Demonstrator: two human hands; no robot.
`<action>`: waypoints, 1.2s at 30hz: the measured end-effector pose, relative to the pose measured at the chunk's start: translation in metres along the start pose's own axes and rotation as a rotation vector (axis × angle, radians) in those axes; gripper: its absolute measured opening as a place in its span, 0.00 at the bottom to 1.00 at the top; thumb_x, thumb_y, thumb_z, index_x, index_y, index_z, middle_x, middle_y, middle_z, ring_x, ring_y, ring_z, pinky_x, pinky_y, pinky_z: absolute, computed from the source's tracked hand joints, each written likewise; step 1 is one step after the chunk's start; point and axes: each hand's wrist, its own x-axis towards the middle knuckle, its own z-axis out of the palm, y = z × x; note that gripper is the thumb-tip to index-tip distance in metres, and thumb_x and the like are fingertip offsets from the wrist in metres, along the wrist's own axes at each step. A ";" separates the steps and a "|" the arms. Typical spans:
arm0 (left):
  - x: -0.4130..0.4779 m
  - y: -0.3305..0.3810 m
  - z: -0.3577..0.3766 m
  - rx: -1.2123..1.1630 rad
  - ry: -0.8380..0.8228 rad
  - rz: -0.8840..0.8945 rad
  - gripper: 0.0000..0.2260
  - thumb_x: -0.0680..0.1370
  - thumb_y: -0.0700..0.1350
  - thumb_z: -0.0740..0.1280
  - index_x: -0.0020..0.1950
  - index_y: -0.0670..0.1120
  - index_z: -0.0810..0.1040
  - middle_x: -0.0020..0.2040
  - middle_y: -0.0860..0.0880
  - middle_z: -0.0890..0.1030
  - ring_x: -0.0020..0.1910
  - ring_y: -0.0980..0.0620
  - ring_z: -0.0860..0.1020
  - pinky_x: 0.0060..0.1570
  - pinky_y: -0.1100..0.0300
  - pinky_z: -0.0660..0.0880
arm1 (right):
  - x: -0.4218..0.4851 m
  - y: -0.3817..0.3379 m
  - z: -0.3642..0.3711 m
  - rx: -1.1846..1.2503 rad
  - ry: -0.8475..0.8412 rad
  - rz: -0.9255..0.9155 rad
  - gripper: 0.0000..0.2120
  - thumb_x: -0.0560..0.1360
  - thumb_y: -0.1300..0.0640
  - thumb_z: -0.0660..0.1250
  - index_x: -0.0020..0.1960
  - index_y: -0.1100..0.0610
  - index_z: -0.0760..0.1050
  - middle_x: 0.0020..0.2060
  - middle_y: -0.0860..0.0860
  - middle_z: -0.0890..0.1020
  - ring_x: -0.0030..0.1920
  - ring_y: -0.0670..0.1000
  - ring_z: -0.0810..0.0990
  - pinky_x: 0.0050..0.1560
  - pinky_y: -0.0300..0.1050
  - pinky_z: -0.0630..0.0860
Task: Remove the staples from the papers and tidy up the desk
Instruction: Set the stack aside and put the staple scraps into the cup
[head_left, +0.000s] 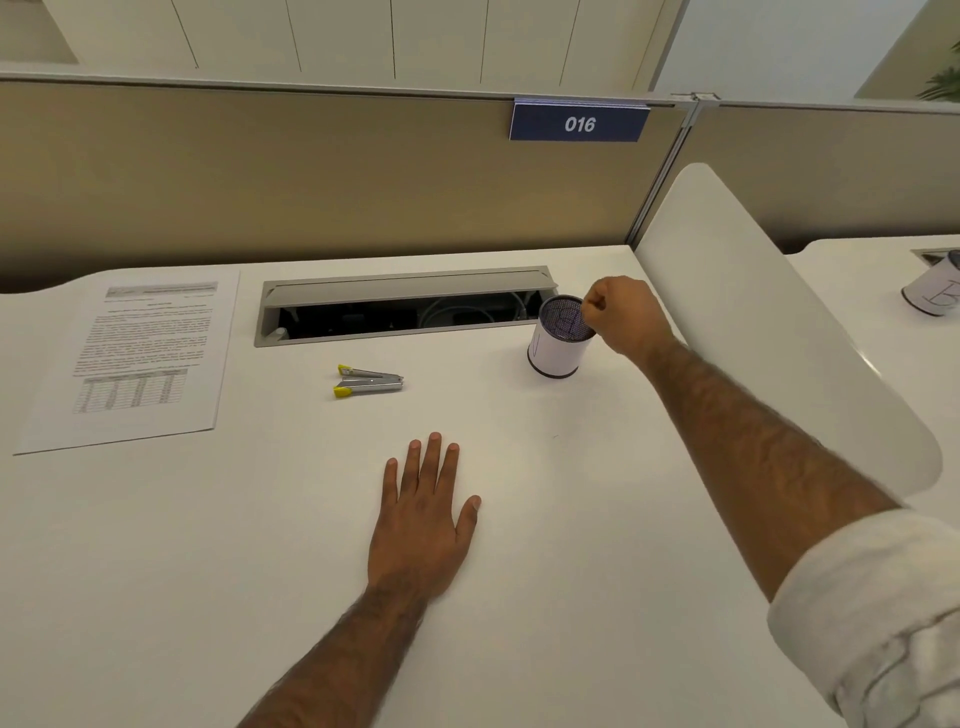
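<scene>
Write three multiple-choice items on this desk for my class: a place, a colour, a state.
1. Where is the staple remover? A) on the desk between the papers and the mesh cup B) on the papers C) inside the mesh cup
2. What colour are its tips? A) red B) blue C) yellow
3. How is the left hand? A) gripping the mesh cup B) flat on the desk C) holding the papers
Answers: A, it lies on bare desk between them; C, both tips are yellow; B, palm down, fingers straight.
</scene>
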 end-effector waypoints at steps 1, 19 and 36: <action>0.000 0.000 -0.001 0.001 0.003 0.001 0.32 0.83 0.63 0.39 0.84 0.50 0.48 0.85 0.49 0.45 0.84 0.48 0.44 0.81 0.44 0.45 | 0.003 -0.001 -0.002 -0.016 -0.003 -0.003 0.06 0.73 0.61 0.65 0.42 0.58 0.81 0.40 0.54 0.84 0.42 0.57 0.81 0.41 0.48 0.78; 0.001 0.000 0.000 0.018 0.004 -0.005 0.31 0.83 0.62 0.44 0.84 0.49 0.51 0.85 0.47 0.48 0.84 0.46 0.48 0.81 0.41 0.51 | -0.105 0.021 0.063 -0.222 -0.390 -0.226 0.08 0.76 0.59 0.63 0.47 0.54 0.81 0.48 0.51 0.82 0.50 0.55 0.80 0.48 0.47 0.75; 0.001 0.001 0.000 0.014 -0.006 -0.004 0.32 0.83 0.62 0.41 0.84 0.50 0.49 0.85 0.48 0.46 0.84 0.47 0.45 0.81 0.42 0.48 | -0.106 -0.003 0.078 -0.685 -0.335 -0.526 0.04 0.68 0.63 0.70 0.41 0.57 0.77 0.39 0.54 0.79 0.37 0.59 0.79 0.37 0.47 0.62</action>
